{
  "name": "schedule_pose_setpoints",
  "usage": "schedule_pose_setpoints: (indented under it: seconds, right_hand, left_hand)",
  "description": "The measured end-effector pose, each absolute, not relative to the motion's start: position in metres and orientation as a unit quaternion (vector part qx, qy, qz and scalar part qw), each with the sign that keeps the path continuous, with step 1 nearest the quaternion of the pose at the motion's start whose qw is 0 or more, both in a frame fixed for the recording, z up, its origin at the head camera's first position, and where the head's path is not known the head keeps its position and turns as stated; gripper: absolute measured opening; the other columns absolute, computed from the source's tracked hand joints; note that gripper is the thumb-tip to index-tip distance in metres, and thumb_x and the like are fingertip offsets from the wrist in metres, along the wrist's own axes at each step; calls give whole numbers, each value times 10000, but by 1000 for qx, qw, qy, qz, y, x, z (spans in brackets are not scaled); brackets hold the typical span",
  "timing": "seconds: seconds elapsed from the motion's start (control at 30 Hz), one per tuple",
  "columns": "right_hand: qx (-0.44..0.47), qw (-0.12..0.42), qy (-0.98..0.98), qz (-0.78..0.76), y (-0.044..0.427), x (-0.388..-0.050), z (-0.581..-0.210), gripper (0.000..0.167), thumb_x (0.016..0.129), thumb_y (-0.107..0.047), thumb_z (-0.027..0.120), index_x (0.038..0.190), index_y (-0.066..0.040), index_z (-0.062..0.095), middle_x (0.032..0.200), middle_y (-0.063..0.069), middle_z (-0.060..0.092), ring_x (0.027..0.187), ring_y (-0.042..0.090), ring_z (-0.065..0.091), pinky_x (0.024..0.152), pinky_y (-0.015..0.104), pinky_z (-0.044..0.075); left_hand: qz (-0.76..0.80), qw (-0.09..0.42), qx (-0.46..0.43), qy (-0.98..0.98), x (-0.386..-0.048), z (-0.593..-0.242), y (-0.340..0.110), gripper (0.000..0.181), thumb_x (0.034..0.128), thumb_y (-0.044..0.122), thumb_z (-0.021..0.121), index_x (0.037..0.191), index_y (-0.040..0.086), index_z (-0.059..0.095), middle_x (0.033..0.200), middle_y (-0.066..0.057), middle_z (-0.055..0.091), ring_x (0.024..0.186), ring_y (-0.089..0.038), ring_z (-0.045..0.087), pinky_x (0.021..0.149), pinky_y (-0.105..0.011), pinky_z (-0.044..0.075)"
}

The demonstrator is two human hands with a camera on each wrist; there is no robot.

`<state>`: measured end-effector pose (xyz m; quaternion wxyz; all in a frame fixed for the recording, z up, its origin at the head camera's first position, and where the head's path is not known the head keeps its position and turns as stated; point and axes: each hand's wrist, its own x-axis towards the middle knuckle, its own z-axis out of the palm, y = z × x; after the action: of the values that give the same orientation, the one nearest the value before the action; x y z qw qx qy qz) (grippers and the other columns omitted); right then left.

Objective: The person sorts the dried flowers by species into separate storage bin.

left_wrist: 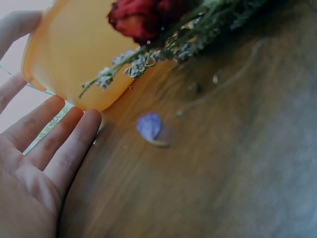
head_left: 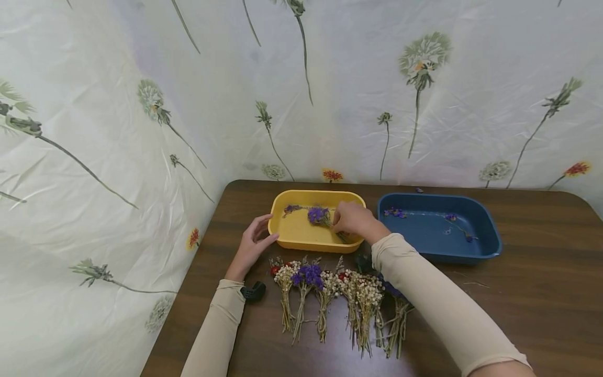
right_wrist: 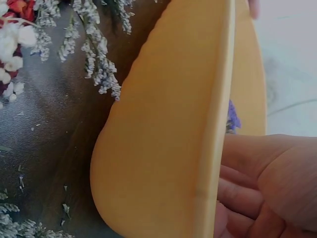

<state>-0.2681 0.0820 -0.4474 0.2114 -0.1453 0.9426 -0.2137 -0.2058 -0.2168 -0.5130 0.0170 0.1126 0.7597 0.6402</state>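
My right hand [head_left: 354, 218] reaches inside a yellow tray [head_left: 294, 232] and pinches the stems of a small bunch of purple dried flowers [head_left: 318, 215]. The blooms point left, and the fingertips are partly hidden behind the tray wall in the right wrist view. At the tray's left end, my left hand [head_left: 249, 247] touches the outside with relaxed, spread fingers. A loose purple sprig [head_left: 292, 208] lies at the back of the tray. In front of it, several tied dried bouquets lie in a row, among them a purple one [head_left: 308, 276] and a white one [head_left: 369, 293].
A blue tray [head_left: 414, 228] with a few purple flower pieces stands to the right, partly behind my right forearm. A red rose [left_wrist: 136, 20] and a fallen purple petal [left_wrist: 149, 126] show in the left wrist view. Floral sheeting [head_left: 330, 104] hangs behind the wooden table [head_left: 532, 293].
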Motion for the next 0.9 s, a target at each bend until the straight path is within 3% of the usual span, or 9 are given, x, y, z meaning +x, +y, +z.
schedule_pose_setpoints:
  seconds: [0.13,0.23,0.37,0.5,0.63,0.77,0.9]
  right_hand:
    - [-150,209,945,-204,80,-267,-447,158,932,-155,754,806,-66,789,573,-16,578,503,118,474,489,266,381]
    - [-152,202,946,-202,81,-265,-446,137,937,-139,739,831,-74,796,595,1,624,512,123,497,499,272,397]
    - [-153,192,948,-201,83,-262,-445,98,939,-157,738,939,-99,816,787,60,756,597,145,592,550,296,470]
    - [-150,178,950,-207,86,-260,-443,159,952,-185,723,1054,-95,805,990,97,782,700,168,656,678,378,570]
    - [-138,169,945,-242,91,-256,-439,226,977,-207,708,1136,-61,778,1004,124,789,732,204,722,766,437,615]
    - [-131,151,943,-267,93,-250,-434,212,982,-226,706,1082,-61,795,880,118,795,672,215,723,647,365,582]
    - [-119,118,950,-263,92,-240,-432,216,969,-274,721,998,-84,819,749,81,769,570,178,639,531,291,458]
  left_hand:
    - [642,15,116,758,-206,-513,-217,589,986,115,704,1508,-4,459,1582,-237,439,1472,-431,421,1255,-599,278]
    - [645,17,115,756,-206,-513,-217,595,986,117,705,1513,1,456,1590,-235,429,1478,-428,413,1258,-597,273]
    - [645,21,113,755,-206,-513,-217,597,990,125,701,1520,7,453,1597,-230,422,1485,-421,407,1257,-594,276]
    - [645,19,113,755,-206,-514,-217,597,987,116,702,1518,1,454,1594,-234,425,1482,-426,410,1255,-593,282]
    - [646,19,113,755,-207,-514,-217,600,985,111,704,1516,-6,452,1593,-244,422,1482,-437,406,1250,-600,288]
    - [647,18,112,754,-206,-514,-217,600,985,110,704,1514,-14,451,1594,-253,415,1480,-446,405,1240,-612,298]
    - [646,18,111,755,-206,-513,-216,598,987,107,700,1515,-19,449,1596,-259,407,1484,-450,396,1251,-607,280]
